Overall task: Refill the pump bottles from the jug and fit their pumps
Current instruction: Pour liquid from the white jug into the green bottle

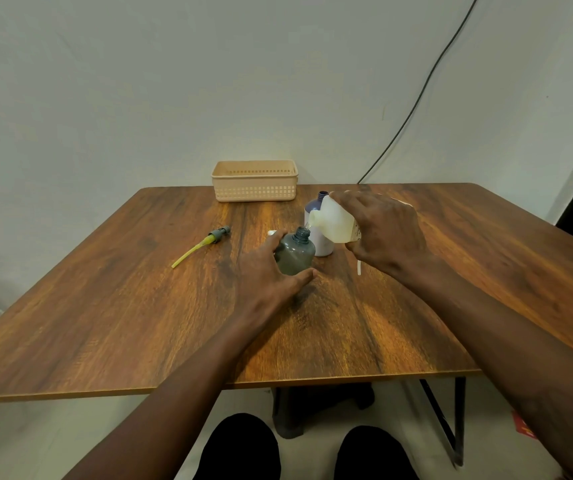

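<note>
At the middle of the wood-grain table point(139, 306) stands a squat, smoky-grey translucent bottle point(295, 254), round-shouldered, its threaded neck open. The left hand point(264, 275) holds it, fingers curled round its far side and thumb on the near side. Just right of the grey bottle, the right hand point(385, 230) grips a boxy, milky-white plastic jug point(335, 223), tipped so its spout hangs over that open neck; whether liquid runs, I cannot tell. Behind the grey bottle and touching it stands a taller white bottle point(323, 245) with a dark blue neck. Left of the grey bottle lies a grey pump point(205, 242) with a yellow-green tube. Beyond it sits a peach lattice basket point(254, 181).
</note>
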A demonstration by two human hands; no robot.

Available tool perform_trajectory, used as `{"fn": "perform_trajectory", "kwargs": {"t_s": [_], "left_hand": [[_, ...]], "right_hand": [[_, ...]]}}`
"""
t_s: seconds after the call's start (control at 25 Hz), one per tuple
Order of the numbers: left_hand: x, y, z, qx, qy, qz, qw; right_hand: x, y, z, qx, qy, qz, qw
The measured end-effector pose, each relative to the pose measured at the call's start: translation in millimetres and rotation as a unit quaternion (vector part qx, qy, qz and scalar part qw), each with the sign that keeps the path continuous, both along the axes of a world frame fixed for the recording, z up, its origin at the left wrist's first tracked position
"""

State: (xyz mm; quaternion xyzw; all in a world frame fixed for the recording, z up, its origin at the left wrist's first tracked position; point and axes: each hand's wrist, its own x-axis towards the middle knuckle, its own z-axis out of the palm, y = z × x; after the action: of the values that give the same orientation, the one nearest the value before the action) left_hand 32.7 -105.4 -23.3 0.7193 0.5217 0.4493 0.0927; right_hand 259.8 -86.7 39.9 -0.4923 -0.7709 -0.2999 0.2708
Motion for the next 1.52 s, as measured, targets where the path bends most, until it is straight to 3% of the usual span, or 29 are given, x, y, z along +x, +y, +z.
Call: {"fn": "perform_trajectory", "kwargs": {"t_s": [1.52], "left_hand": [[2.6,-0.3,0.6,0.006,-0.002,0.009,1.000]], "right_hand": [[-2.2,-0.7,1.5,-0.011,-0.009,-0.013,1.000]]}}
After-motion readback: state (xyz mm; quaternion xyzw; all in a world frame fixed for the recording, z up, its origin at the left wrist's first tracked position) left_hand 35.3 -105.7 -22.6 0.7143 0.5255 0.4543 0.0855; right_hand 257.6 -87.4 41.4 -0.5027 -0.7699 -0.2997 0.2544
